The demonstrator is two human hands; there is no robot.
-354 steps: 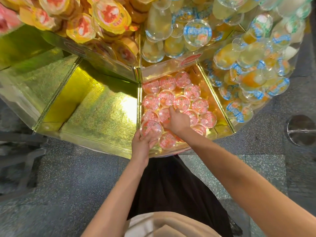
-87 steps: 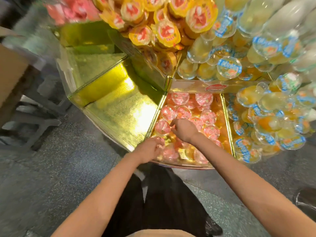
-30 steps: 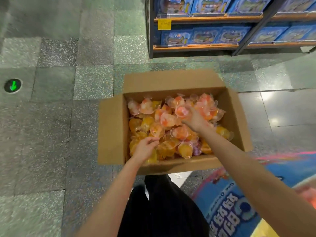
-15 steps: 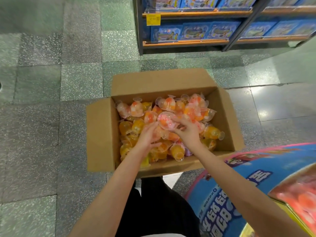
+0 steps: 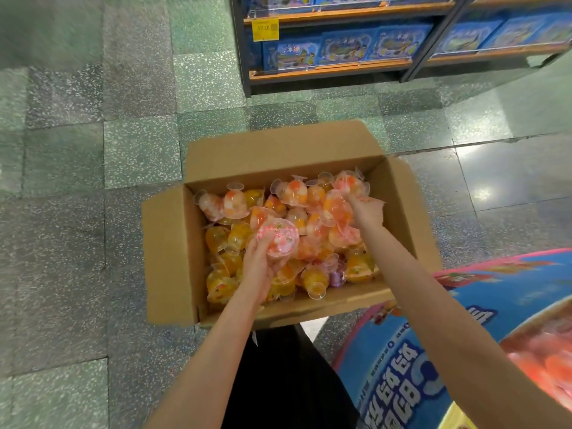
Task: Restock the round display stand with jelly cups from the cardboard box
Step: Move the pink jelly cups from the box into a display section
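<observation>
Jelly cups fill the open cardboard box on the floor, heaped in orange, pink and yellow. Nearest, at the lower right, curves the round display stand with its blue printed wall. Over the box's near left part the left hand grips a pink-lidded cup, lid facing up. Toward the box's far right corner the right hand curls its fingers around cups in the heap. Beyond, store shelves carry blue boxes.
</observation>
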